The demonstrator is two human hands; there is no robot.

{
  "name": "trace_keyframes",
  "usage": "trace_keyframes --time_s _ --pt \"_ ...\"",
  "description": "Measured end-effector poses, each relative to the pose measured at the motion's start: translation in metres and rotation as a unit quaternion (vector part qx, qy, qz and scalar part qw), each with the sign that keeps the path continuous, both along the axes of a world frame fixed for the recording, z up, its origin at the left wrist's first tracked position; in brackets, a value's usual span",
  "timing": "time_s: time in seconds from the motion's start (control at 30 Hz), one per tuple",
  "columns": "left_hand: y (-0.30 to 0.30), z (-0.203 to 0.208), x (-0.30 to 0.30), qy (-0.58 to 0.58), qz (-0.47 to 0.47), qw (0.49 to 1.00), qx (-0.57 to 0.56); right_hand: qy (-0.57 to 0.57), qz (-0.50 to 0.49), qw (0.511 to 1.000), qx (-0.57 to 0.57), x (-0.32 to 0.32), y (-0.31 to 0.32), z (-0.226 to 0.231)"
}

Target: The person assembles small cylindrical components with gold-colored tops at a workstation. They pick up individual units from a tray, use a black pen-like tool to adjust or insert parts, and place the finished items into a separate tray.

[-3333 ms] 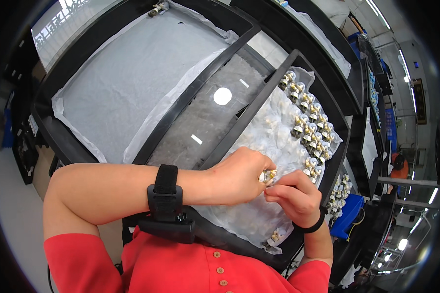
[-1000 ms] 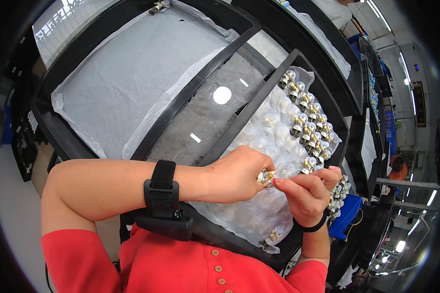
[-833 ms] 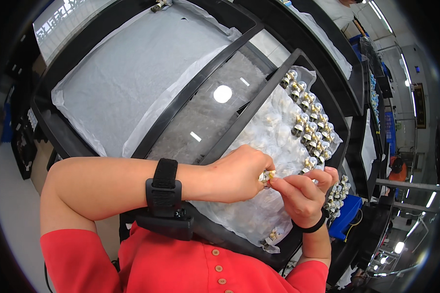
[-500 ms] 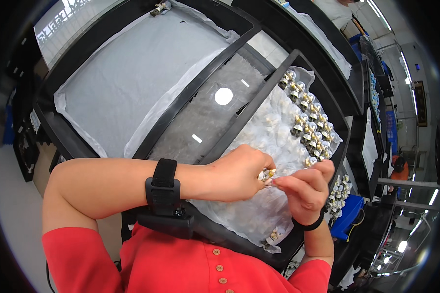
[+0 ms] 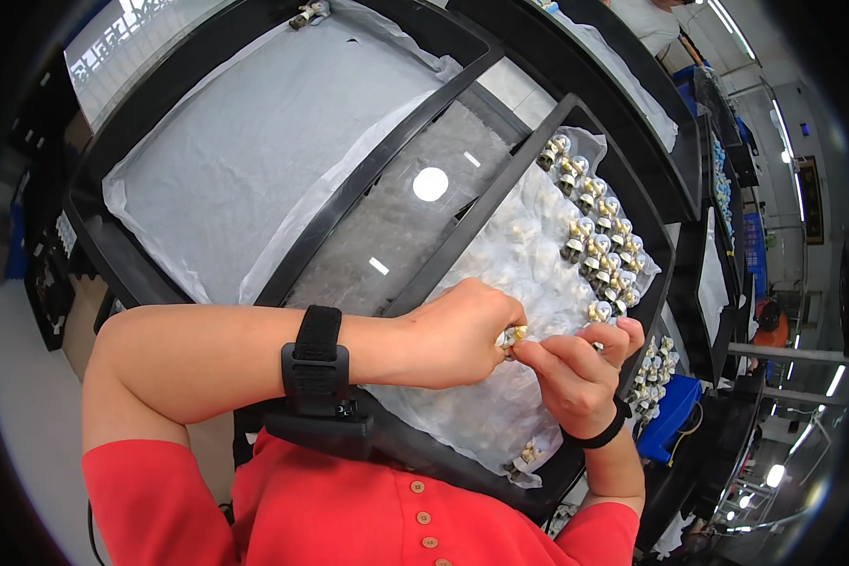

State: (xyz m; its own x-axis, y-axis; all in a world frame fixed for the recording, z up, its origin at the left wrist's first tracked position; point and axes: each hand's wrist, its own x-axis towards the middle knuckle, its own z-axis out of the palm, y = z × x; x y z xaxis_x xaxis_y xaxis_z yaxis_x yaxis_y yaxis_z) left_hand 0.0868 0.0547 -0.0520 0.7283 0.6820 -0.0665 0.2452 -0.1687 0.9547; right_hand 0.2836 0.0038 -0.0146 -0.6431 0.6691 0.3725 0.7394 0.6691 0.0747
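My left hand (image 5: pixel 462 332) is closed round a small white-and-gold figurine (image 5: pixel 513 335), and only its top shows past my fingers. My right hand (image 5: pixel 580 379) has thumb and forefinger pinched together at the figurine's exposed end, touching it; whether a small piece sits between those fingertips cannot be made out. Both hands are above a black tray (image 5: pixel 500 203) lined with thin translucent plastic film (image 5: pixel 519 236). Rows of similar figurines (image 5: pixel 599 247) with clear round heads stand along its right side. Another figurine (image 5: pixel 528 453) lies at the near corner.
To the left is a large black tray lined with white sheet (image 5: pixel 283 141), with a figurine (image 5: pixel 309 13) at its far corner. A grey film-covered surface (image 5: pixel 406 189) lies between the trays. Beyond my right hand are a blue bin (image 5: pixel 670 415) and more figurines (image 5: pixel 656 373).
My right hand has moved slightly left and down, bringing its fingertips from just beside the figurine onto its end. My left hand stays in place, still gripping the figurine.
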Motion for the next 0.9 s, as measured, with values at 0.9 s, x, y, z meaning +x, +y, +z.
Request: trace_keyframes --time_s 0.9 --pt "0.003 0.008 0.0 -0.102 0.019 0.992 -0.069 0.301 -0.07 0.949 -0.064 0.014 0.009 0.002"
